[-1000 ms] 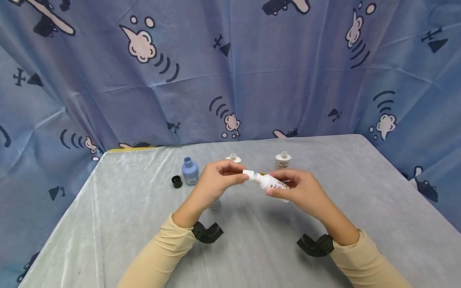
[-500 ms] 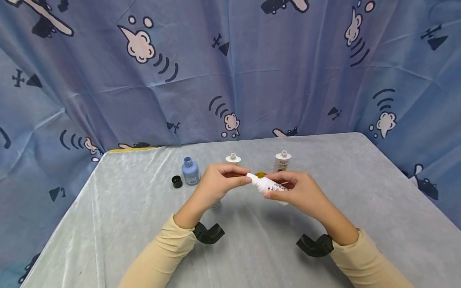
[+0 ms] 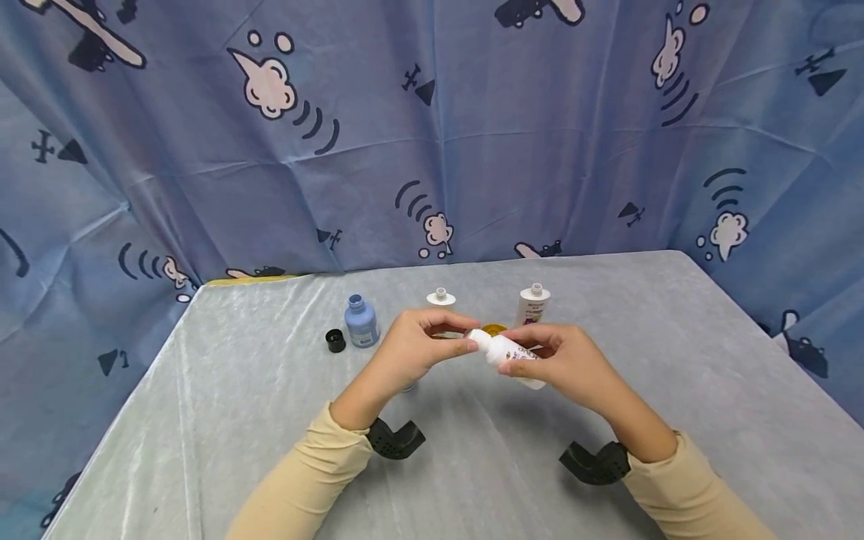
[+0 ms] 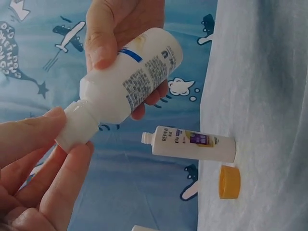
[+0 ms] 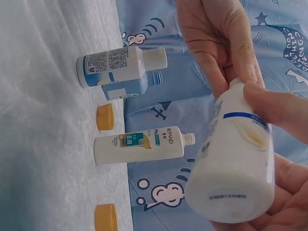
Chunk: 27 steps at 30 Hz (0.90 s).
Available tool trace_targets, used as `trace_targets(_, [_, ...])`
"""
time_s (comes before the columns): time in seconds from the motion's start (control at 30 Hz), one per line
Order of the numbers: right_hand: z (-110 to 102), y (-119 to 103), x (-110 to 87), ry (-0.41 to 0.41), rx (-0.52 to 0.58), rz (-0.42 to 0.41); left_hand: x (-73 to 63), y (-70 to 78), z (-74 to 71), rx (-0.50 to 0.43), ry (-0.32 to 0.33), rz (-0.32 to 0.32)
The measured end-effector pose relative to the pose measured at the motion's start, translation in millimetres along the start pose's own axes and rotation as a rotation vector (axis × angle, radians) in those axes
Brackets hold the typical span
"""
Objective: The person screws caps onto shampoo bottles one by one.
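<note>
My right hand grips a small white bottle by its body, tilted with its neck toward the left. The bottle has printed text and a blue stripe. Between thumb and fingers, my left hand pinches a white cap, which sits over the bottle's neck. Beyond the hands stands an uncapped white bottle with a purple label. Another uncapped white bottle, with a teal label, is partly hidden behind my left hand in the head view.
At left on the table stand an open blue bottle and a black cap. A capped white bottle is mostly hidden behind my left arm in the head view. Yellow caps lie near the white bottles. A patterned blue curtain hangs behind.
One second ago the white cap was held apart from the bottle's mouth; now it is over the neck. My left hand has moved slightly right, toward the right hand.
</note>
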State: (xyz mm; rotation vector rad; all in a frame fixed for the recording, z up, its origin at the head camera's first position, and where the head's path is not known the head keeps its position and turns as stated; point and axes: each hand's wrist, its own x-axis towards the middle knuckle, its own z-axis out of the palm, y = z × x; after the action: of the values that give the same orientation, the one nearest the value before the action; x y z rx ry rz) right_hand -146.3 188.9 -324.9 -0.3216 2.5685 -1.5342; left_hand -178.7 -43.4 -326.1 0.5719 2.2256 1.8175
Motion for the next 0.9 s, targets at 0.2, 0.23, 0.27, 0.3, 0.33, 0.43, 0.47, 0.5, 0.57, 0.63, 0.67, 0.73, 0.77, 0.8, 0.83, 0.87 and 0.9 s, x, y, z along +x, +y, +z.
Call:
trace_targets(0.2, [-2.5,0.8,0.1,-0.042,0.072,0.035,0.1,0.3,-0.3,-0.072,-0.064,0.025])
trace_targets(0.23, [-2.8,0.8,0.1,-0.045,0.08,0.039,0.0,0.8,-0.4,-0.084,-0.073,0.026])
trace_targets(0.27, [-3.2,0.6,-0.1,-0.048,0.086,0.043,0.1,1.3,-0.4,-0.093,-0.076,0.026])
trace_targets(0.3, [-3.4,0.4,-0.2,-0.049,0.09,0.045,0.0,1.9,-0.6,-0.1,-0.074,0.02])
trace_targets(0.33, [-3.7,0.1,-0.4,-0.05,0.092,0.047,-0.2,2.5,-0.8,-0.11,-0.069,0.017])
trace_targets(0.43, [-4.1,-0.6,-0.6,-0.051,0.092,0.047,-1.1,3.7,-1.8,-0.109,-0.03,0.003])
trace_targets(0.47, [-4.0,-0.6,-0.7,-0.05,0.091,0.047,-1.5,4.0,-2.0,-0.106,-0.013,-0.008])
trace_targets(0.5, [-3.9,-0.5,-0.8,-0.047,0.091,0.048,-2.0,4.5,-2.3,-0.098,0.002,-0.023])
trace_targets(0.57, [-3.7,-0.6,-0.5,-0.042,0.087,0.047,-2.3,4.8,-2.6,-0.074,0.029,-0.038])
trace_targets(0.63, [-3.2,-0.5,-0.3,-0.038,0.085,0.047,-2.1,4.7,-2.5,-0.063,0.045,-0.056])
trace_targets(0.67, [-2.9,-0.5,-0.3,-0.036,0.081,0.044,-1.9,4.3,-2.3,-0.061,0.049,-0.061])
trace_targets(0.73, [-2.5,-0.5,-0.3,-0.034,0.074,0.036,-1.5,3.8,-1.7,-0.069,0.049,-0.062])
trace_targets(0.77, [-2.4,-0.5,-0.4,-0.034,0.071,0.032,-1.3,3.6,-1.4,-0.073,0.048,-0.065])
trace_targets(0.8, [-2.4,-0.5,-0.5,-0.034,0.069,0.029,-1.0,3.4,-1.1,-0.08,0.044,-0.066])
trace_targets(0.83, [-2.5,-0.5,-0.6,-0.035,0.066,0.026,-0.8,3.1,-0.8,-0.08,0.044,-0.067])
trace_targets(0.87, [-2.7,-0.5,-0.8,-0.035,0.063,0.024,-0.9,3.3,-0.6,-0.072,0.044,-0.066])
trace_targets(0.9, [-3.0,-0.5,-0.9,-0.035,0.062,0.024,-0.9,3.4,-0.4,-0.061,0.043,-0.063])
